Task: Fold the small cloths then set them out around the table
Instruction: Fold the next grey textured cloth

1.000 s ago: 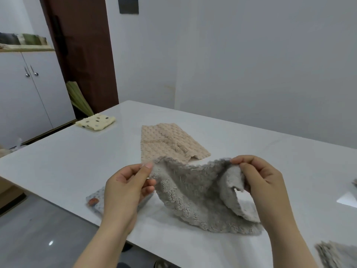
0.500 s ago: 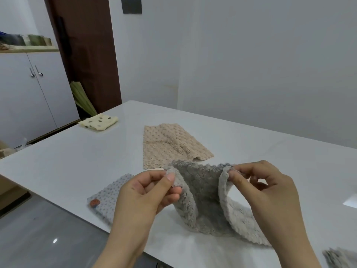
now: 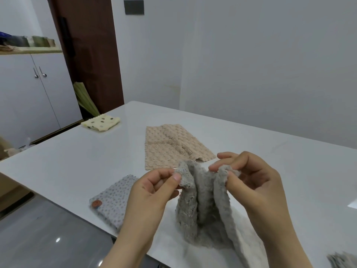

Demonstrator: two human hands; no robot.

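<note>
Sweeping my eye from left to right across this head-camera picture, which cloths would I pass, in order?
Cream spotted cloth → beige cloth → fluffy grey cloth → grey cloth at the bottom-right corner. The dotted grey cloth lies below the cream one, so its place is unclear.

A plain grey cloth (image 3: pixel 201 206), beige cloth (image 3: pixel 173 146), grey dotted cloth (image 3: pixel 114 200) and cream spotted cloth (image 3: pixel 100 122) share a white table (image 3: pixel 77 161).
</note>
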